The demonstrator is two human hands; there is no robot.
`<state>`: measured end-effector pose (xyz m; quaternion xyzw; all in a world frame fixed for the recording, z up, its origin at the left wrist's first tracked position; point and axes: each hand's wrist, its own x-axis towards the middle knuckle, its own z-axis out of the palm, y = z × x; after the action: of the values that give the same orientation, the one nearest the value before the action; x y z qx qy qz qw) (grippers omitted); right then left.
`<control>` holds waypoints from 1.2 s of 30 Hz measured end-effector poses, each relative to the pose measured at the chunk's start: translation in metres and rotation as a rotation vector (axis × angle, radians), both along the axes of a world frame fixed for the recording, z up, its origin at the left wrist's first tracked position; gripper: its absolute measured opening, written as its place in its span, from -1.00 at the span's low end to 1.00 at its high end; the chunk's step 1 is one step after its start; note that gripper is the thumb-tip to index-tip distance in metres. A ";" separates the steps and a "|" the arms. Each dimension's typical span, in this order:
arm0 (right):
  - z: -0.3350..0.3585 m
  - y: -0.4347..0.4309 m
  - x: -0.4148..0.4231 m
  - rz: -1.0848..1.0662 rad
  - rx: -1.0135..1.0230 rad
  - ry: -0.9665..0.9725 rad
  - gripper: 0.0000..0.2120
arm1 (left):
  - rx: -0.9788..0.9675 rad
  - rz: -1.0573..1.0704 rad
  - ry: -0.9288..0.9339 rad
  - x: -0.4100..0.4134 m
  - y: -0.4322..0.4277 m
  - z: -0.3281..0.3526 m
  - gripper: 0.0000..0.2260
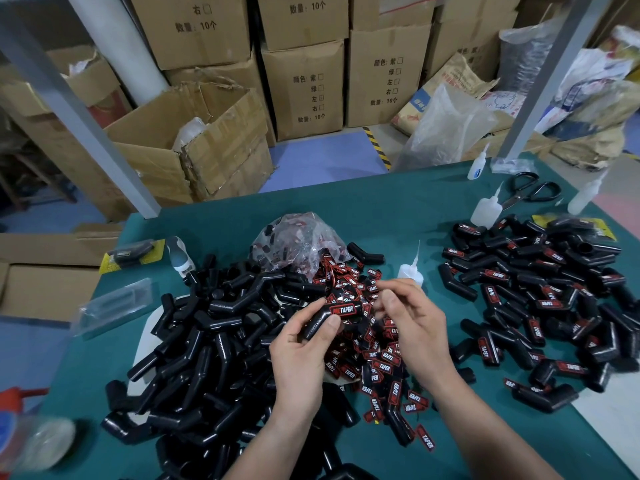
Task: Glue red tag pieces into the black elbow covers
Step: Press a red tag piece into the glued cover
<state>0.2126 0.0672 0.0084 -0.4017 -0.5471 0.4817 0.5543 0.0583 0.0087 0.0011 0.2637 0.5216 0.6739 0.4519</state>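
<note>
Gripping the black ribbed elbow cover (320,320) at frame centre, the left hand (300,348) held its red printed tag piece (343,310) upward. The right hand (410,322) curled just beside, grip unclear. The tag probably needed firm, flat pressing, edges square.

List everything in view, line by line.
plain covers: many, black, heap on the left of the table
tagged covers: many, black with red tags, heap on the right
tags: many, red, loose pile at centre
bag: one, clear, behind the tags, holding more tags
glue bottles: four, clear-white, one by the tags, three at far right
scissors: one, black, far right
packs: two, one yellow-backed, one clear, table's left edge
table: one, green
boxes: many, brown, stacked behind the table
held cover: one, black with a red tag, in the left hand
left hand: grips the held cover
right hand: fingers curled beside the held cover; grip unclear
</note>
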 end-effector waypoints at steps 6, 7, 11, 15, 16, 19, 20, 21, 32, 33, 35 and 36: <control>0.000 -0.007 -0.006 0.196 -0.084 0.031 -0.72 | 0.040 -0.006 0.047 0.003 -0.002 0.001 -0.68; -0.001 -0.007 -0.006 0.207 -0.096 0.041 -0.71 | 0.038 -0.009 0.060 0.003 -0.002 0.001 -0.68; -0.003 -0.007 -0.007 0.206 -0.056 0.031 -0.70 | 0.025 0.003 0.100 0.003 -0.003 -0.001 -0.68; -0.008 -0.007 -0.010 0.195 -0.041 0.056 -0.71 | 0.018 -0.004 0.132 0.003 -0.003 -0.003 -0.69; -0.009 -0.007 -0.011 0.188 -0.035 0.062 -0.72 | 0.017 -0.006 0.138 0.003 -0.003 -0.005 -0.69; -0.013 -0.007 -0.014 0.176 -0.022 0.095 -0.71 | 0.034 -0.002 0.152 0.002 -0.003 -0.007 -0.69; -0.015 -0.007 -0.015 0.178 -0.024 0.114 -0.71 | 0.047 -0.009 0.149 0.002 -0.003 -0.007 -0.68; -0.016 -0.007 -0.016 0.183 -0.026 0.132 -0.72 | 0.063 -0.020 0.148 0.002 -0.002 -0.007 -0.68; -0.056 0.013 -0.013 0.204 -0.056 0.137 -0.72 | 0.024 -0.137 0.216 -0.009 0.016 -0.034 -0.70; -0.060 0.014 -0.013 0.194 -0.063 0.139 -0.72 | 0.009 -0.156 0.226 -0.010 0.018 -0.036 -0.70; -0.067 0.014 -0.016 0.191 -0.059 0.153 -0.72 | -0.010 -0.175 0.230 -0.014 0.021 -0.041 -0.70; -0.068 0.013 -0.016 0.194 -0.057 0.159 -0.72 | -0.018 -0.179 0.225 -0.015 0.021 -0.042 -0.69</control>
<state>0.1962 0.0800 -0.0600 -0.3230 -0.5240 0.5785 0.5351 0.0433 0.0299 -0.0410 0.3790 0.5494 0.5923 0.4514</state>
